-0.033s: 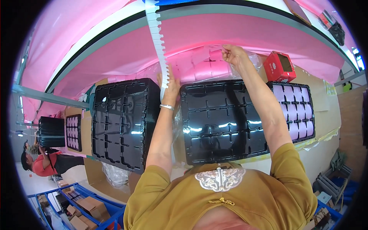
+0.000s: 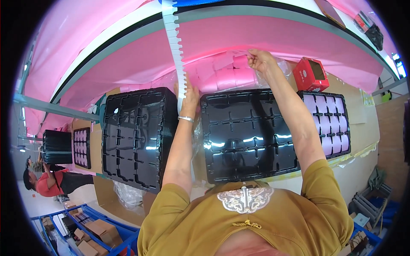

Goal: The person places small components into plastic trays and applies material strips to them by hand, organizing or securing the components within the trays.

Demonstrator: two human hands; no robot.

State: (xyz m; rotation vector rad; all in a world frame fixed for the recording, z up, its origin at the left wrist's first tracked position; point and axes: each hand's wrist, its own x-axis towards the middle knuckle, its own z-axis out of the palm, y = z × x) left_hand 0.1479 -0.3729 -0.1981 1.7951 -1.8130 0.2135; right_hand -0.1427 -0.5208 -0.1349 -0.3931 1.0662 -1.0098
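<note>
My right hand is raised at the far side of the table, its fingers pinched on the edge of a thin, see-through pinkish film. Beneath that film lie pink wrapped packs in clear plastic. My left hand reaches toward the packs from the left, fingers stretched out and partly behind a white notched strip that hangs down from above. Black compartment trays stand on both sides of my left forearm: a stack on the left and another tray under my right forearm.
A red box stands behind a black tray filled with lilac pieces at the right. Farther left is a similar filled tray. A person in red stands beyond, near blue shelving with cartons. Pink cloth hangs behind.
The film over the pink packs has shifted slightly, and my left fingers have moved a little. My right hand stays in place.
</note>
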